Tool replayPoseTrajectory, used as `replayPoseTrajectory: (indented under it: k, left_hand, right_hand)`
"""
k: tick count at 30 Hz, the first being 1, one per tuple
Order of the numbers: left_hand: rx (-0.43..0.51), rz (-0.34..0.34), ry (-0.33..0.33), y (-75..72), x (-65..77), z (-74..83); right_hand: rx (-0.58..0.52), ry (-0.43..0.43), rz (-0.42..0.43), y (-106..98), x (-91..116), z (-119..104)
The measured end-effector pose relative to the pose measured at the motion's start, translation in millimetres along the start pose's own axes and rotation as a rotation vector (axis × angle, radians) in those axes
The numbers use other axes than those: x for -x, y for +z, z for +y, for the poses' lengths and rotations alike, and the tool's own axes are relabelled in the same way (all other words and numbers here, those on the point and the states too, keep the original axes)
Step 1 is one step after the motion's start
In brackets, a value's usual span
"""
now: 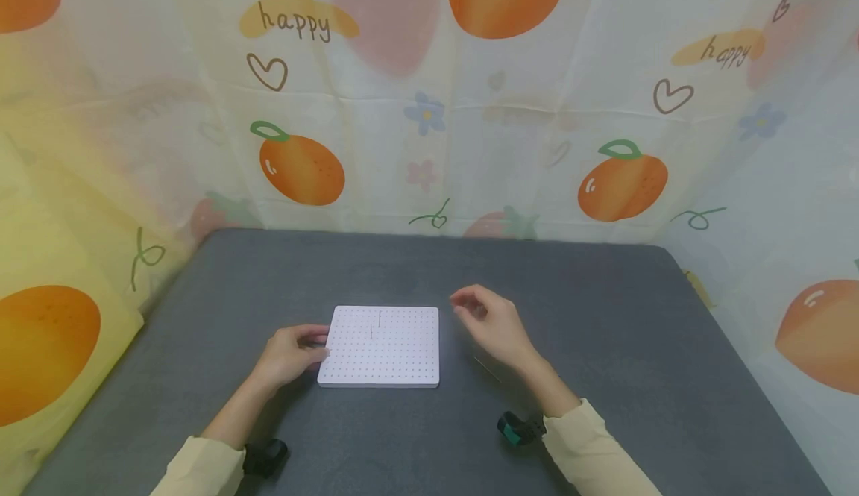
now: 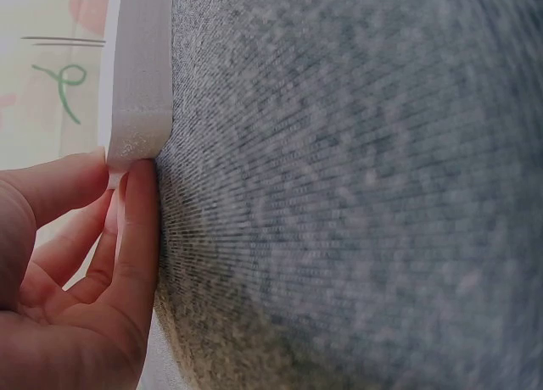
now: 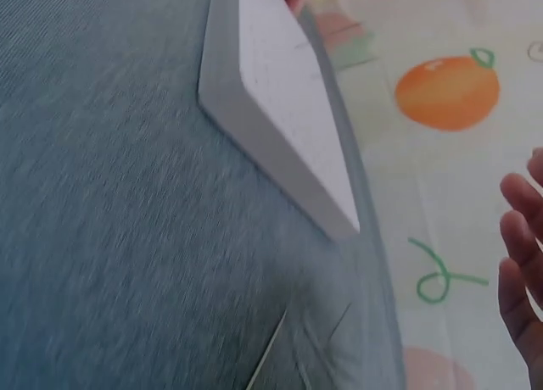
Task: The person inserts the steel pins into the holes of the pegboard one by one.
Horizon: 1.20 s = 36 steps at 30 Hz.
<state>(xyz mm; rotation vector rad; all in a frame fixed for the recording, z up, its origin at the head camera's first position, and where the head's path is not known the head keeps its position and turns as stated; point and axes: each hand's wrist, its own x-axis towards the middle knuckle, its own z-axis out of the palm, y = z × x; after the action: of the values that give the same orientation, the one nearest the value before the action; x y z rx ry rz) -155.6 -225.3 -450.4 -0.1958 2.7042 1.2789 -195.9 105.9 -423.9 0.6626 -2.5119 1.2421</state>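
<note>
A white board with rows of small holes (image 1: 403, 354) lies flat on the table. Two thin pins (image 1: 379, 320) stand up from its upper left part, and they show side-on as dark lines (image 2: 64, 41) in the left wrist view. My left hand (image 1: 285, 354) pinches the board's left side, thumb at the upper edge and fingers against the side near the tabletop. To the right of the board, my right hand (image 1: 493, 324) is held over the table with loosely bent fingers and nothing visible between them. Below it lie several thin metal pins (image 3: 269, 346).
The dark grey cloth-covered table (image 1: 570, 287) reaches back to a hanging curtain (image 1: 470, 160) printed with oranges and hearts. Dark devices are worn at the left wrist (image 1: 266, 457) and the right wrist (image 1: 520, 429), close over the cloth.
</note>
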Motion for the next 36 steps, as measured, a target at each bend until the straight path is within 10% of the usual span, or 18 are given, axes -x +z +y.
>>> replayPoseTrajectory:
  k: [36]
  left_hand:
    - [0.003,0.011,-0.013,1.0,-0.6,-0.6]
  right_hand:
    - [0.029,0.144,-0.132,-58.3,59.3,61.2]
